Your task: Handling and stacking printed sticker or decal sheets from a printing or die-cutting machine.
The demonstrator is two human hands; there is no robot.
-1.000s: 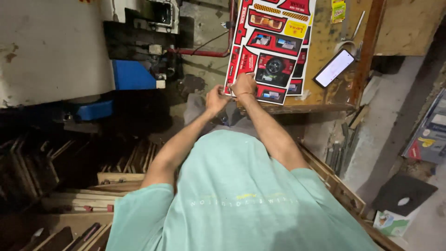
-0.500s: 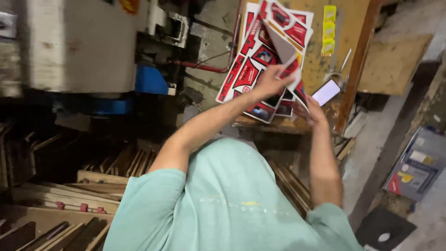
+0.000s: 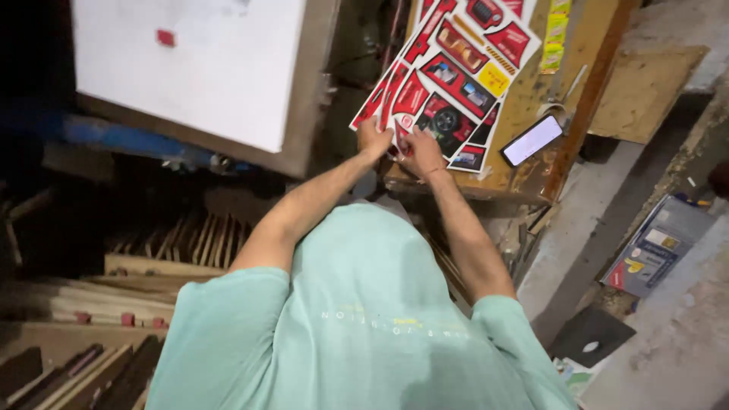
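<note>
White board [image 3: 190, 64] leaning at the left, dark wooden slats [image 3: 175, 243] below it: a person in a pale green shirt works at a worn wooden bench [image 3: 531, 114]. Half a second ago only the left hand gripped the red printed sheets, lifted, while the right reached toward the phone; now the left hand [image 3: 374, 140] and right hand [image 3: 422, 152] sit side by side, fingers closed on the near edge of the red printed sheets [image 3: 448, 76], lying flat on the bench. A lit phone [image 3: 532, 140] rests just right of the stack, untouched
</note>
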